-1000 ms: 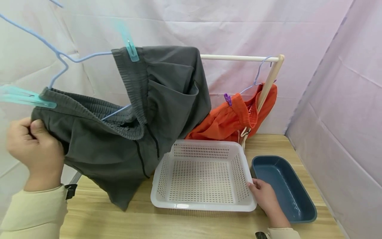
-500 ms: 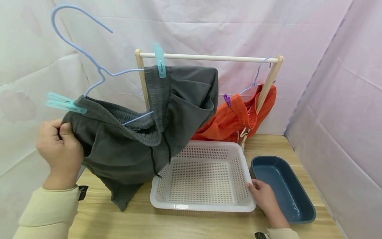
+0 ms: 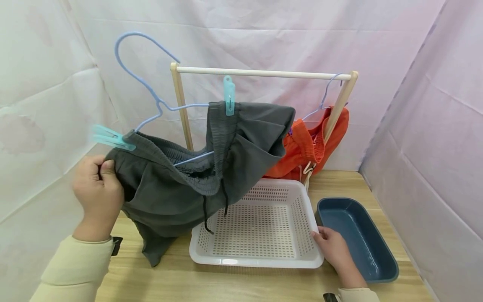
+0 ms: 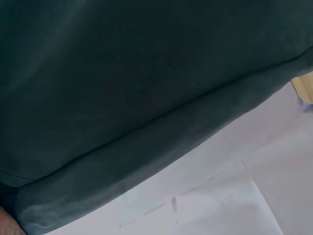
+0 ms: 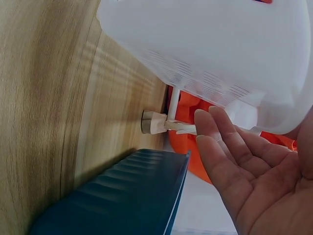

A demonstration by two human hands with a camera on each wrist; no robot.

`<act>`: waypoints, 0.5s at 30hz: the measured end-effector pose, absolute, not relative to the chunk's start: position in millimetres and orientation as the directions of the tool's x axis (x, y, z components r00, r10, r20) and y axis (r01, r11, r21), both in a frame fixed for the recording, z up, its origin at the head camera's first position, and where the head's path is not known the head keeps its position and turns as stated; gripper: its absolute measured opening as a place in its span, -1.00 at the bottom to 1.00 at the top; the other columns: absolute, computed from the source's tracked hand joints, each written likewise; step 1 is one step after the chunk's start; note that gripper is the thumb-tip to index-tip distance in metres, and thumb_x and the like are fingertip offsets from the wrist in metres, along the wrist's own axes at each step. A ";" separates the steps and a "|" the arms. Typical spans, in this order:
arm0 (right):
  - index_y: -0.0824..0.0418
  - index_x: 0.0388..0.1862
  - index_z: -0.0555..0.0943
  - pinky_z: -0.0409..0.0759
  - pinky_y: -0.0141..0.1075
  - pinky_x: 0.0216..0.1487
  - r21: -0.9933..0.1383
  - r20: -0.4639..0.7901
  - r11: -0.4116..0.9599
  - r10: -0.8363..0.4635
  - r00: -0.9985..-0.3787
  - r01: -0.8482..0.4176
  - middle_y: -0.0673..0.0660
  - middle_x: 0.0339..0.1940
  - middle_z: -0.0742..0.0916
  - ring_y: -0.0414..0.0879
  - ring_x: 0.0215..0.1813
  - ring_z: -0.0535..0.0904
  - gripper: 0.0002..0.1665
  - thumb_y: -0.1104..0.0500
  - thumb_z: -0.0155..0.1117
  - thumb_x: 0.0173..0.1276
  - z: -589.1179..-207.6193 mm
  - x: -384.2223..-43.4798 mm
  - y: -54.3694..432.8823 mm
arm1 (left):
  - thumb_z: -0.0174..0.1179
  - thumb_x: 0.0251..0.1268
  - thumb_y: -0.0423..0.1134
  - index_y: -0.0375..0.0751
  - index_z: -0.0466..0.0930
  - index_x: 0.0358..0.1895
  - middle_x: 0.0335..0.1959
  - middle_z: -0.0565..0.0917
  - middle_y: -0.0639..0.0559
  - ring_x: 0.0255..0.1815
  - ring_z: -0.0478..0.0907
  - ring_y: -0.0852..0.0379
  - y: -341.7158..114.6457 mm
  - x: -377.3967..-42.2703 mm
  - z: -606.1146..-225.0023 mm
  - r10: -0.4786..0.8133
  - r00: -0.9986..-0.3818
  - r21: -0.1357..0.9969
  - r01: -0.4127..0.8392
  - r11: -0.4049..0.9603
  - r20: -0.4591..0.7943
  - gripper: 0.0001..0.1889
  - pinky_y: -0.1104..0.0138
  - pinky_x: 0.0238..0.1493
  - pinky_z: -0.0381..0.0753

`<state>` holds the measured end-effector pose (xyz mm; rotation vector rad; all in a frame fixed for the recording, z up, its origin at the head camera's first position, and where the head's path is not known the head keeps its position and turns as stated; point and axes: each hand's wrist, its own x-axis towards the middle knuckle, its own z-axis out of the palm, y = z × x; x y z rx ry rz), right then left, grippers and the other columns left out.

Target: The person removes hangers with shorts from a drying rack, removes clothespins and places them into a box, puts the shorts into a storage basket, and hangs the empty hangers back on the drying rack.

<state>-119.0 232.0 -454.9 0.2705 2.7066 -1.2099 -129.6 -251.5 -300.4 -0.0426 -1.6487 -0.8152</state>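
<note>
- Grey shorts (image 3: 166, 201) sit at 10 o'clock of the white basket (image 3: 260, 263) (head view as dial), on a blue hanger (image 3: 159, 101); turquoise clips (image 3: 229, 97) bite the waistband, probably against slipping.
- Left hand (image 3: 99, 188), between 9 and 10: fingers and thumb curled, pinching cloth below one clip, likely bearing some weight, since the hanger hook appears off the rack rail (image 3: 264, 73) at 12.
- Right hand (image 3: 333, 247), 3 to 4: fingers nearly straight beneath the basket rim, thumb against it; light contact, presumably steadying.
- Navy tray (image 3: 383, 247) at 3, just beside that hand.
- Orange shorts (image 3: 288, 153) at 1; purple clip (image 3: 290, 131) presumably secures them.
</note>
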 end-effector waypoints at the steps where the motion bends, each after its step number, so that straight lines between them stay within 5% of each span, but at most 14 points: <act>1: 0.54 0.19 0.43 0.65 -0.16 -0.26 -0.716 -0.221 0.660 0.097 -0.970 0.229 0.38 -0.08 0.69 -0.02 -0.22 0.66 -0.45 0.13 0.15 0.42 -454.4 -118.7 231.7 | 0.08 0.38 -0.02 -0.62 0.44 -0.45 -0.58 0.45 -0.14 -0.38 0.38 0.12 -249.9 -129.5 -301.3 -0.392 -0.270 0.475 0.453 0.754 0.879 -0.43 0.54 -0.16 0.17; 5: 0.55 0.18 0.44 0.65 -0.16 -0.26 -0.700 -0.218 0.679 0.094 -0.971 0.223 0.37 -0.10 0.69 -0.02 -0.22 0.66 -0.46 0.13 0.15 0.42 -452.4 -118.0 230.9 | 0.10 0.40 -0.13 -0.61 0.45 -0.44 -0.51 0.43 -0.41 -0.42 0.33 -0.20 -244.7 -129.3 -304.4 -0.363 -0.276 0.454 0.467 0.759 0.890 -0.52 0.53 -0.18 0.17; 15: 0.54 0.23 0.40 0.61 0.05 -0.06 -0.588 -0.122 0.803 0.036 -0.992 0.101 0.43 0.03 0.64 0.27 0.04 0.60 -0.39 0.08 0.17 0.42 -423.2 -123.9 233.4 | 0.13 0.38 -0.22 -0.58 0.44 -0.48 -0.55 0.39 -0.37 -0.47 0.30 -0.22 -235.9 -130.6 -314.8 -0.316 -0.290 0.426 0.521 0.740 0.903 -0.60 0.48 -0.25 0.18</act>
